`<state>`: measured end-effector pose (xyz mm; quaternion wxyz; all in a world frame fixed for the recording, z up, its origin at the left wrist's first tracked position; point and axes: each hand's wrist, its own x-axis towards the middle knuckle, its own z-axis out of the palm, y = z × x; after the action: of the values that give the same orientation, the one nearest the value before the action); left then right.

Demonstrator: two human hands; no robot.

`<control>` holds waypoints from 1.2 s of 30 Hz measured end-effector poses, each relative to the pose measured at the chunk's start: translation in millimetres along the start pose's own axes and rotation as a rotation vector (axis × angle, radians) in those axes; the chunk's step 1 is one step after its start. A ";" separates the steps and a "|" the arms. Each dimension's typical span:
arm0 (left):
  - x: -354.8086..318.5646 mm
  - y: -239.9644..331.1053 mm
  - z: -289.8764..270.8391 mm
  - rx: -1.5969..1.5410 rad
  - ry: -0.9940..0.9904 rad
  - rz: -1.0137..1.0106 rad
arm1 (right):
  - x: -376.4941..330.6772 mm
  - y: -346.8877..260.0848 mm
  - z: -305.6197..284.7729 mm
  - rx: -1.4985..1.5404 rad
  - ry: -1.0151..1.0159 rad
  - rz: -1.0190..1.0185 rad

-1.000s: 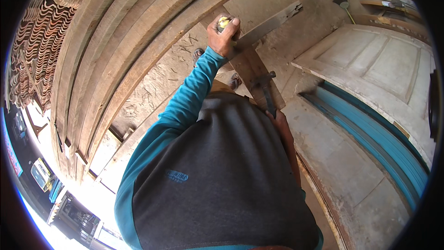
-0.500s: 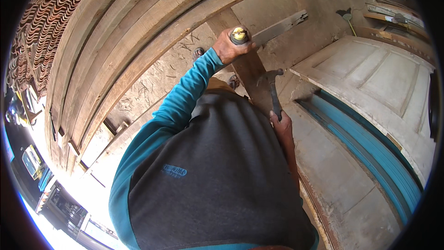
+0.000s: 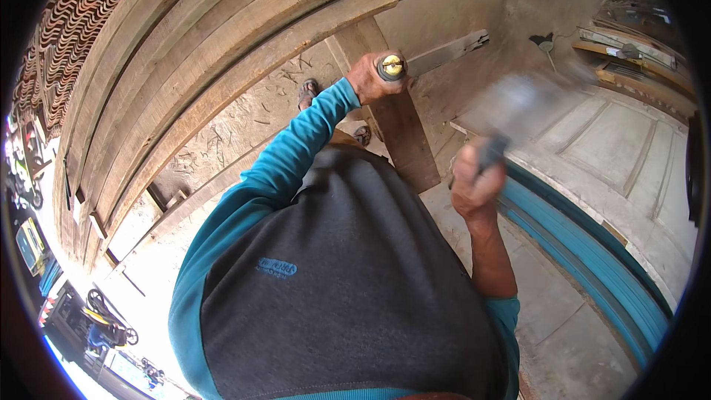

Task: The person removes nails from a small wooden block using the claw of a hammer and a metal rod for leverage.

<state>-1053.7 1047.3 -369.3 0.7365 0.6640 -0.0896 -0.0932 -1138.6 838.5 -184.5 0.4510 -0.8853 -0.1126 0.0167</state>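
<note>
My left hand (image 3: pixel 366 80) is closed around an upright tool handle (image 3: pixel 392 67) with a round, worn yellow end. The lower part of that tool is hidden by my fist. Beneath it, a brown wooden plank (image 3: pixel 406 137) slants across toward my body. My right hand (image 3: pixel 475 187) is raised to the right of the plank, fingers wrapped around a claw hammer (image 3: pixel 492 151). Only the dark handle of the hammer shows fairly well; its head is smeared by motion above the hand.
Long timber beams (image 3: pixel 200 78) curve along the left, with stacked roof tiles (image 3: pixel 81 37) beyond. To the right lie a whitish panelled door (image 3: pixel 611 148) and blue-green boards (image 3: pixel 585 233). A pale board (image 3: pixel 448 53) lies near the far wall. My sandalled foot (image 3: pixel 308 91) shows below the beams.
My right hand has risen and swung outward to the right with the hammer, which is now blurred. My left hand keeps its hold on the upright tool handle.
</note>
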 end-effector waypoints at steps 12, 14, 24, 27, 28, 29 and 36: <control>-4.8 -13.1 1.2 0.091 0.011 0.070 | 39.6 -98.3 -45.2 0.458 0.429 -0.495; -5.9 -13.1 2.6 0.106 0.032 0.072 | 36.3 -75.0 -33.5 0.533 0.405 -0.642; -6.5 -20.6 6.1 0.160 0.033 0.207 | 12.7 -58.2 -34.0 -0.016 0.091 0.182; -8.2 -19.7 4.8 0.132 0.014 0.146 | 31.1 -92.4 -59.4 0.139 0.446 -0.413; -8.0 -19.1 3.2 0.127 -0.007 0.107 | 32.9 -96.2 -64.1 0.290 0.501 -0.479; -8.5 -18.2 4.0 0.142 -0.002 0.111 | 31.7 -88.2 -49.9 0.347 0.488 -0.546; -12.5 -35.3 25.0 0.039 0.014 0.281 | -4.8 26.4 15.8 -0.499 -0.234 0.127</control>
<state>-1072.8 1022.8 -402.0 0.7299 0.6596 -0.1785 0.0172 -1140.4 835.0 -215.4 0.2013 -0.9662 -0.1087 0.1189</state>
